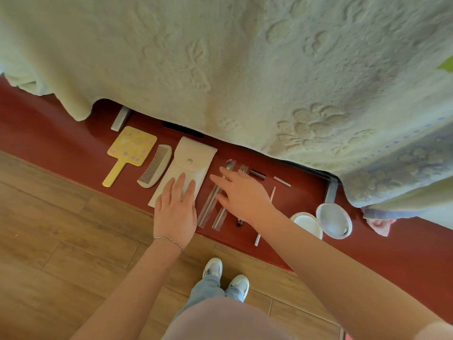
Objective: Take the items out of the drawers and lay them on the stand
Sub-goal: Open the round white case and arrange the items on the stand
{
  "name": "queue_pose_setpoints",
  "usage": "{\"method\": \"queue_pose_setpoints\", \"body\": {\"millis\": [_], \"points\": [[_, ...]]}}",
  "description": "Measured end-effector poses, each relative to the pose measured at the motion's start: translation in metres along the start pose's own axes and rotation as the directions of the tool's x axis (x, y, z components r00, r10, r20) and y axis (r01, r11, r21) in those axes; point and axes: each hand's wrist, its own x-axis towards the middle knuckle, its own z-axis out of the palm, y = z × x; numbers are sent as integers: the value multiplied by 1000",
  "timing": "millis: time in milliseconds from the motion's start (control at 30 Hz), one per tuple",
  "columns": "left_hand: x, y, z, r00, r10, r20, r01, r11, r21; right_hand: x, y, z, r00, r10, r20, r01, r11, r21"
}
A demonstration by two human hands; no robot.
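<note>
A long dark-red stand (pixel 289 192) runs along the bed's edge with items laid out on it. My left hand (pixel 175 212) lies flat, fingers apart, on the lower end of a cream snap pouch (pixel 191 158). My right hand (pixel 241 192) hovers open over several clear-sleeved brushes (pixel 208 209), fingertips near their upper ends. Left of the pouch lie a pale comb (pixel 155 165) and a yellow hand mirror (pixel 130 150). Small sticks and a dark tube (pixel 257 174) lie to the right. No drawer is in view.
A cream embossed blanket (pixel 220 57) hangs over the stand's far side. An open round white compact (pixel 334 220) with its lid (pixel 307 223) sits at the right. Wooden floor (pixel 61 241) and my shoes lie below.
</note>
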Motion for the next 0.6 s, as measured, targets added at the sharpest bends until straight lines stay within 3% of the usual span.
{"method": "queue_pose_setpoints", "body": {"millis": [200,600], "points": [[-7,-22,9,995,-90,44,91,996,-13,31,-26,10,995,-94,24,95,995,-36],[-11,-29,19,997,-73,25,76,991,-107,42,-37,22,985,-170,18,171,983,-72]]}}
